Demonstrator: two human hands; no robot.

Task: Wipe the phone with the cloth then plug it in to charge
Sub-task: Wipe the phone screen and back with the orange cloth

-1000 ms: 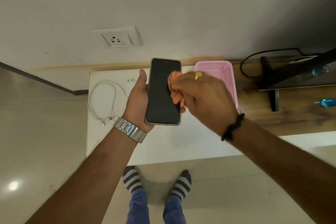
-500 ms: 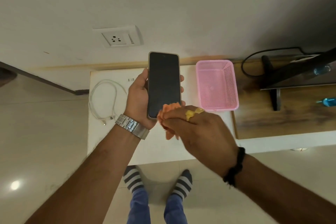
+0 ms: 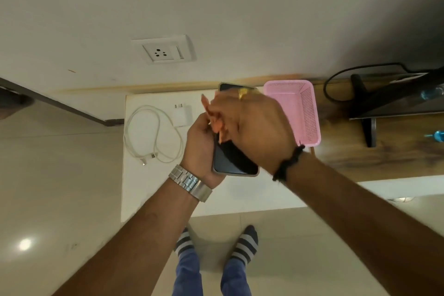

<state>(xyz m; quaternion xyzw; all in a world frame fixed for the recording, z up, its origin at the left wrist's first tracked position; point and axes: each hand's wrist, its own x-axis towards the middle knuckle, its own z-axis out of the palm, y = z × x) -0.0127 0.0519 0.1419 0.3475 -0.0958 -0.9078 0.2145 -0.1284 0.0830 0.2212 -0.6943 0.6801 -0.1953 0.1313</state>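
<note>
While the left hand (image 3: 201, 146) cradles the phone (image 3: 234, 158) screen-up above the white table (image 3: 149, 190), its fingers curled round the long edges, the right hand (image 3: 252, 127) lies across the upper screen with its fingers bunched on the orange cloth (image 3: 216, 120), pressing it to the glass. Only the lower part of the screen and one top corner of the phone show; the rest is hidden beneath the right hand.

Handling, by judgement: the phone is rigid, smooth-faced and likely slippery on the glass, and a fall to the hard floor could crack it. It is best held by its side edges, as here. The cloth is soft and light and folds to any pinch.

Charging parts lie on the table to the left: a coiled white cable (image 3: 153, 137) and, just beside it, a white adapter (image 3: 183, 115). A wall socket (image 3: 164, 51) sits above them, nothing plugged in.

Container: the pink mesh basket (image 3: 310, 113) stands right of the hands; what shows of its interior holds nothing.
</note>
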